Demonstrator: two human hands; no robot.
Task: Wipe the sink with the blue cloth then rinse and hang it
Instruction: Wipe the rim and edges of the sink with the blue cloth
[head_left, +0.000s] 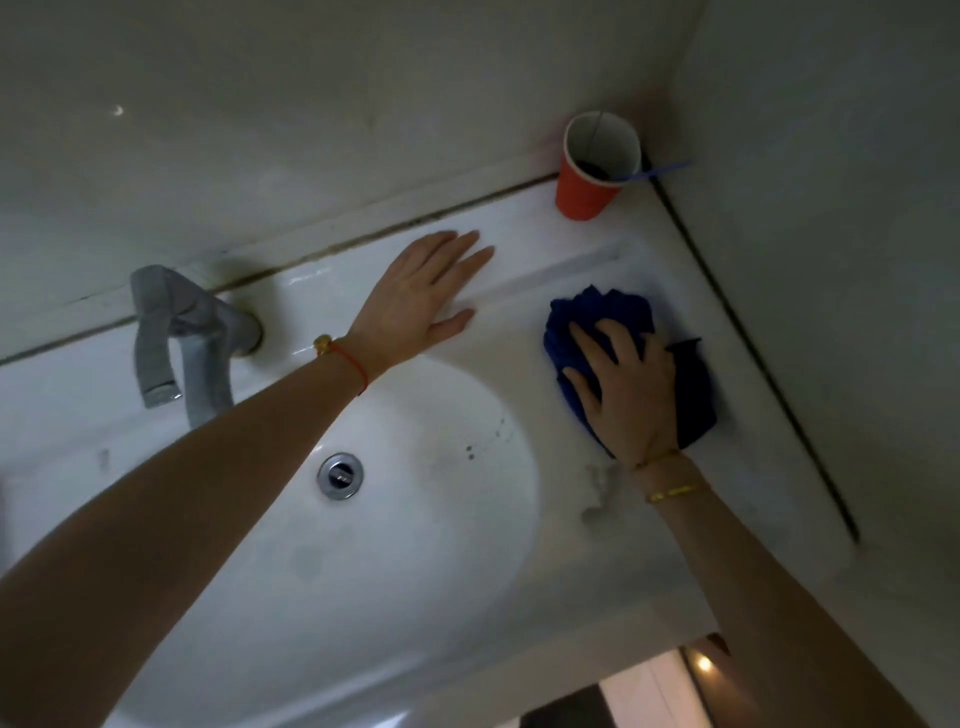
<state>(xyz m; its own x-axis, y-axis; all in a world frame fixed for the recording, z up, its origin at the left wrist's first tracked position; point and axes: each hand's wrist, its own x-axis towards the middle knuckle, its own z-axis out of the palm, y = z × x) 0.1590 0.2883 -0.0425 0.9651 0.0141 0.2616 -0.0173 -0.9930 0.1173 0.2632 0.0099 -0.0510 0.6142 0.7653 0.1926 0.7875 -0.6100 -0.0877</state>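
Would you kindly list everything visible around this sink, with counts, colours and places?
White ceramic sink: one, white, fills the view below the wall.
Grey metal tap: one, grey, back ledge, left.
Chrome drain: one, silver, basin bottom.
Red paper cup: one, red outside, white inside, back right corner.
Blue stick: one, blue, leaning out of the cup.
Blue cloth: one, blue, right ledge.
Left hand: flat on the back ledge.
Right hand: pressing the cloth.

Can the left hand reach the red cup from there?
Probably yes. The left hand lies flat on the sink ledge, and only bare ledge shows between its fingertips and the red cup standing in the corner.
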